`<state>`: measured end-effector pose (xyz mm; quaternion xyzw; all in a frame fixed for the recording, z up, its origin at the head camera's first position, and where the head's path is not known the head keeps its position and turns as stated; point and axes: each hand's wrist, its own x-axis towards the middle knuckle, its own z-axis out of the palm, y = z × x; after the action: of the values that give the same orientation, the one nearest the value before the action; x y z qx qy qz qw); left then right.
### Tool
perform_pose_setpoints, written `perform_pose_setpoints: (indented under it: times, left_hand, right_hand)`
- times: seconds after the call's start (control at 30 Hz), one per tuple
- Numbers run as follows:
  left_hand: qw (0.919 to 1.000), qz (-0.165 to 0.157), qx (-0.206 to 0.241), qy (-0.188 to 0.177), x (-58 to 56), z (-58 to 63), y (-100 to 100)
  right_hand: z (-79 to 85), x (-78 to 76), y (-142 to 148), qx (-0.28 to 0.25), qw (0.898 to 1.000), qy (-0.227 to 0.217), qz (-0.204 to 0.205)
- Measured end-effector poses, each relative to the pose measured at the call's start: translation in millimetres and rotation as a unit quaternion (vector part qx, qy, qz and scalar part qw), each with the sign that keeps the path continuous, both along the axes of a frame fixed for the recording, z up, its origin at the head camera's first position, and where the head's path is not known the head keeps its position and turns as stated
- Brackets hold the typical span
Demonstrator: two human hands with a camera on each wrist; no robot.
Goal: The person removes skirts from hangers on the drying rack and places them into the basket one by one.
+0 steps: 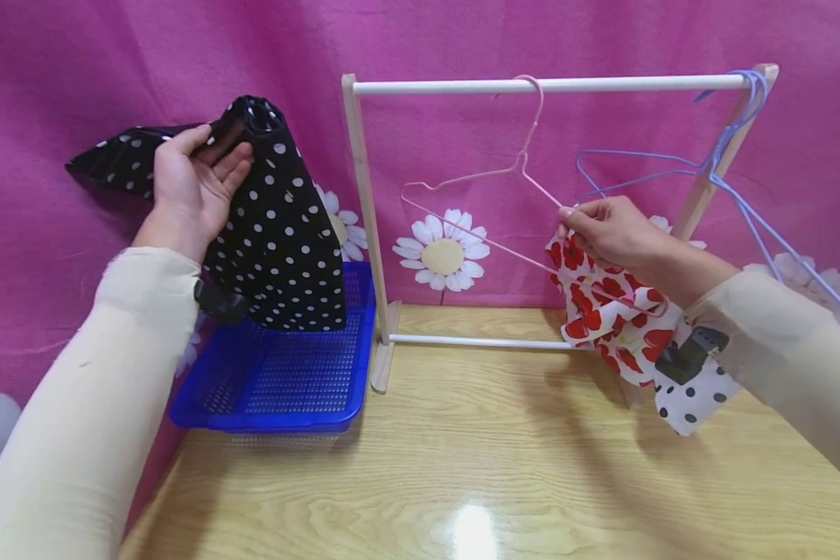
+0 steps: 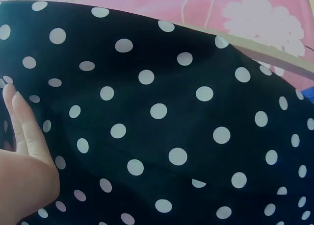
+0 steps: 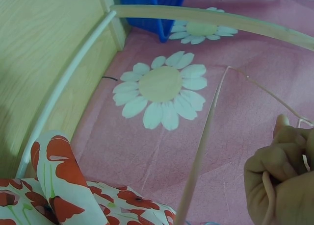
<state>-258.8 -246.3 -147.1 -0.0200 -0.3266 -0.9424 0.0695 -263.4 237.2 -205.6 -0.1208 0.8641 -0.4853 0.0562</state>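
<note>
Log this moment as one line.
left hand: holds up black polka-dot cloth | right hand: pinches pink hanger | pink hanger: hooked over white top bar | blue basket: left of rack

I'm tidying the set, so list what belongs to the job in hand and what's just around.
Likely the job's: black polka-dot cloth, carried by left hand; pink hanger, pinched by right hand; clothes rack; perhaps blue plastic basket.

Apparently just around: blue hangers; red-flowered cloth; daisy-print backdrop.

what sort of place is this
Probably an indoor spot staged as a small laundry corner: a garment rack with a pink hanger hooked on it, a blue plastic basket beside it, and a pink daisy-print cloth behind.
</note>
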Motion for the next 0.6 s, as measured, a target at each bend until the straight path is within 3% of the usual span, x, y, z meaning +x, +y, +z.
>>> perform_pose_setpoints:
  times: [0.3, 0.6]
  left_hand:
    - [0.9995, -0.003, -0.011, -0.028, -10.8, -14.3, 2]
    - [0.9987, 0.010, 0.007, -0.049, -21.6, -26.6, 8]
  right_hand:
    - [-0.8, -0.1, -1, -0.001, 1.000, 0.003, 0.004]
    - [-1.3, 0.1, 0, -0.023, 1.000, -0.010, 0.007]
